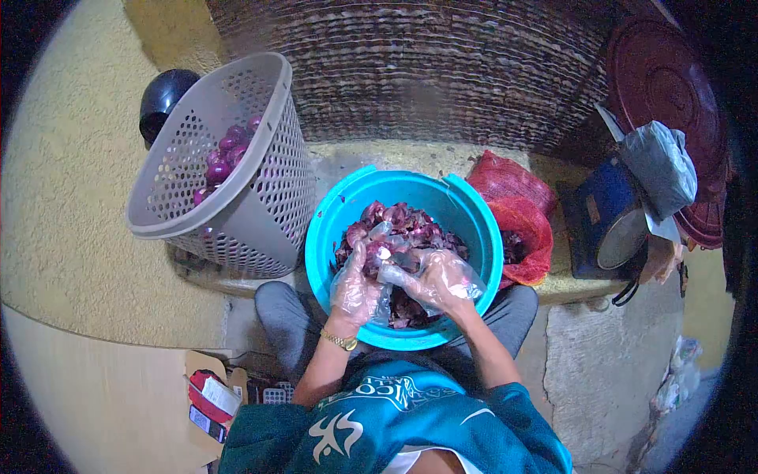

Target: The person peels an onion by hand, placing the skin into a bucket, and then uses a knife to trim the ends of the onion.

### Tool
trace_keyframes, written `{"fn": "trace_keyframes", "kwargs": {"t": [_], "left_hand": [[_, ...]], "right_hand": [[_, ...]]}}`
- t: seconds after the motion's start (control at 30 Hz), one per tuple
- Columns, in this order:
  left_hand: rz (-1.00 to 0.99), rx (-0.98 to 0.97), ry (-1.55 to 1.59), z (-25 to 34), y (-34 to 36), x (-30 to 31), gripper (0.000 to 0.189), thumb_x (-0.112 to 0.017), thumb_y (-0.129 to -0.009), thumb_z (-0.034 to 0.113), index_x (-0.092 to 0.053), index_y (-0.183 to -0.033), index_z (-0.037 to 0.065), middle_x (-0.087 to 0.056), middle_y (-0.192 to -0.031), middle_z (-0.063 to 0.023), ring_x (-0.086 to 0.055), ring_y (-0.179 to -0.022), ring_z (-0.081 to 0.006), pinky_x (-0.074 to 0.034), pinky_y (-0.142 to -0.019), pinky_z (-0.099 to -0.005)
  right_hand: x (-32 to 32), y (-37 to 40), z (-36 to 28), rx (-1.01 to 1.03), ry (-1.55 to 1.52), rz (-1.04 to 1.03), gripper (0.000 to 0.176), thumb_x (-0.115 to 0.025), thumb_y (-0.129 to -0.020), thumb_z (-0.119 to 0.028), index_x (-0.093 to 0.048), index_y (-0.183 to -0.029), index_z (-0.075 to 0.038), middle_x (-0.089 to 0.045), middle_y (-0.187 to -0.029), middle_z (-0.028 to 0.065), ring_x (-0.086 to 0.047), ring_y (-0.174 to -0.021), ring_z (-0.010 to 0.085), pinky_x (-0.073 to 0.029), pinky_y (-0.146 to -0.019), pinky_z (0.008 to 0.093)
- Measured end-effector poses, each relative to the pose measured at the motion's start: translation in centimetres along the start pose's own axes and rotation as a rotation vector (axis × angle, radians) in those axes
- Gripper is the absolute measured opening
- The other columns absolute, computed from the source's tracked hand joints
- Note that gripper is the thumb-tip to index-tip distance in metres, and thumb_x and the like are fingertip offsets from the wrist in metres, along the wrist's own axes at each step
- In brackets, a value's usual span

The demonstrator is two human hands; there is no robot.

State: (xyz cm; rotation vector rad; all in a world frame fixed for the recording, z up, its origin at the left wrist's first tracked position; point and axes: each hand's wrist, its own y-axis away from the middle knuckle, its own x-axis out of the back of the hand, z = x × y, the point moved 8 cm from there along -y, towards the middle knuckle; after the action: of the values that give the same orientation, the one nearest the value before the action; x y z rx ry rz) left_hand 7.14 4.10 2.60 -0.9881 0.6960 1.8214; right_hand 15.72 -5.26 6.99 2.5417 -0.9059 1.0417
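Both my hands wear clear plastic gloves and are over a turquoise tub (347,187) between my knees. My left hand (357,286) is closed round a red onion (373,261), which shows a pale spot on its side. Close on the right is my right hand (440,280), its fingers bent in with the tips toward the onion. What it pinches, if anything, is hidden by the glove and its glare. Below the hands, the tub holds a heap of purple onions and loose skins (407,225).
Left of the tub, a grey perforated basket (272,166) holds several shiny red onions (227,158). A red mesh sack (513,186) lies against the tub's right side. Further right stand a blue dial scale (604,205) with a grey plastic bag (659,162) and a dark red lid (663,79).
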Motion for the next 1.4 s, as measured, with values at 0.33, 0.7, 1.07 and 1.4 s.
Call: {"fn": "trace_keyframes", "kwargs": {"t": [0.33,0.7,1.07,1.4], "left_hand": [[-0.02,-0.001,-0.063,0.3,0.1,0.0,0.047,-0.05,-0.1,0.037,-0.05,-0.134,0.006,-0.06,-0.124,-0.0139,-0.059,-0.115,-0.0284,-0.045,-0.101,-0.0455],[0.029,0.024,0.016,0.0,-0.1,1.1,0.048,-0.053,-0.098,0.038,-0.05,-0.134,0.007,-0.058,-0.128,-0.0108,-0.059,-0.115,-0.0274,-0.049,-0.097,-0.0423],[-0.057,-0.015,-0.06,0.3,-0.1,0.2,0.048,-0.049,-0.101,0.034,-0.047,-0.137,0.003,-0.056,-0.132,-0.0086,-0.057,-0.116,-0.0202,-0.048,-0.098,-0.0372],[-0.044,-0.027,-0.112,0.5,0.1,-0.4,0.048,-0.049,-0.1,0.037,-0.049,-0.135,0.004,-0.06,-0.125,-0.0094,-0.058,-0.113,-0.021,-0.049,-0.095,-0.0365]], "right_hand": [[-2.6,-0.8,1.9,0.067,-0.099,-0.066,0.054,-0.065,-0.083,-0.055,-0.07,-0.072,-0.002,-0.064,-0.066,0.0206,-0.065,-0.061,0.0358,-0.048,-0.058,0.0453],[0.1,0.5,-1.2,0.137,-0.079,0.036,0.054,-0.07,-0.077,-0.06,-0.074,-0.102,-0.013,-0.068,-0.069,0.0149,-0.067,-0.06,0.0256,-0.05,-0.058,0.0402],[0.5,0.3,-1.1,0.114,-0.017,0.09,0.059,-0.071,-0.074,-0.063,-0.071,-0.112,-0.018,-0.07,-0.074,0.0154,-0.069,-0.066,0.0314,-0.053,-0.062,0.0418],[-0.6,0.0,0.4,0.068,0.033,0.059,0.06,-0.067,-0.074,-0.067,-0.073,-0.084,-0.008,-0.064,-0.065,0.0199,-0.066,-0.061,0.0343,-0.049,-0.057,0.0453]]}}
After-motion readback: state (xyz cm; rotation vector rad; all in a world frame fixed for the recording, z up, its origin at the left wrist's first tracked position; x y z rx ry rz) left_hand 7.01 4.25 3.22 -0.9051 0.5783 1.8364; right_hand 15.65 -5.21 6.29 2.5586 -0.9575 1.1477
